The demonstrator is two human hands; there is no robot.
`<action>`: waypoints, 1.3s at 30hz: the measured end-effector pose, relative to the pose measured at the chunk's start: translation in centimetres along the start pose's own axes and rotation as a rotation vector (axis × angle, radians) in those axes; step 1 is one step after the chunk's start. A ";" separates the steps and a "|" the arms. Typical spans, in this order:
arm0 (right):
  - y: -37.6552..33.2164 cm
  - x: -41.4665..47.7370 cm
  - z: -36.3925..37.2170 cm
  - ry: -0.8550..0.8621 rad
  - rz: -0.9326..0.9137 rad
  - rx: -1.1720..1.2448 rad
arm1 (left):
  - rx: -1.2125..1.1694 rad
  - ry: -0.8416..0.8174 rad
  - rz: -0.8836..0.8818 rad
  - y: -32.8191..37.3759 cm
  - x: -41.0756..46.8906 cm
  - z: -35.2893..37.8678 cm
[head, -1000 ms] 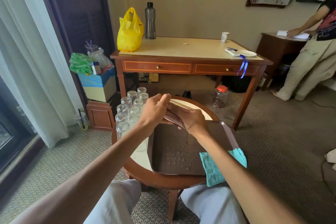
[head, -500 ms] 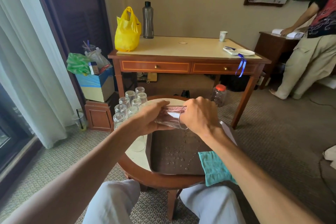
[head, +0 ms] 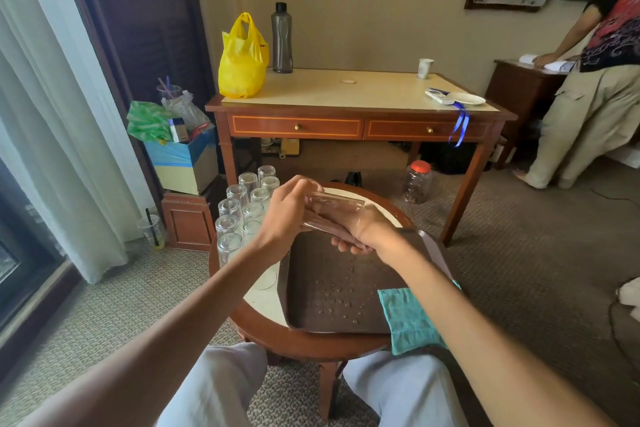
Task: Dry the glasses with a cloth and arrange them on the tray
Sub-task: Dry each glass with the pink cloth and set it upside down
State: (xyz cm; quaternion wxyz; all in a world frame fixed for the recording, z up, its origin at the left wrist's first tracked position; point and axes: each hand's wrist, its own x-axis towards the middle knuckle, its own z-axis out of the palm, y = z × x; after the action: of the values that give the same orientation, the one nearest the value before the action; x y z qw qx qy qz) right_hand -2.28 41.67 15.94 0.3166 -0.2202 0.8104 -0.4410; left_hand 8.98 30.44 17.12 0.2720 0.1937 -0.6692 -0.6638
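Observation:
A clear drinking glass lies on its side in the air above the far end of the brown tray. My left hand grips its base end with curled fingers. My right hand cups the open end from beneath, fingers under the glass. Water drops dot the tray's floor. A teal cloth lies on the tray's near right corner, under my right forearm. Several upturned glasses stand in rows on the round table, left of the tray.
The small round wooden table stands between my knees. Behind it is a desk with a yellow bag, a dark bottle and a cup. A box of clutter sits at the left, a jar on the floor. Another person stands at the far right.
The glass has turned in my hands; my right hand moved from over its open end to underneath it, while my left hand kept hold of the base.

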 end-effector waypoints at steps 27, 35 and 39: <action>-1.1 -1.6 -1.1 0.612 -0.741 -0.769 | -0.093 -0.037 -0.477 2.0 0.3 -0.3; -0.5 -0.7 0.7 -0.144 0.126 0.066 | 0.411 0.079 0.208 0.8 0.3 -0.6; -0.4 -0.9 0.3 0.115 -0.059 -0.074 | 0.159 -0.039 0.079 0.3 0.0 -0.9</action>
State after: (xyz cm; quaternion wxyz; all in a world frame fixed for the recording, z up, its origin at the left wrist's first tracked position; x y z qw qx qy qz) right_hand -1.42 41.88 16.43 0.2480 -0.2296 0.8363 -0.4318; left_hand 9.57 29.78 17.41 0.2686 0.1750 -0.7320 -0.6012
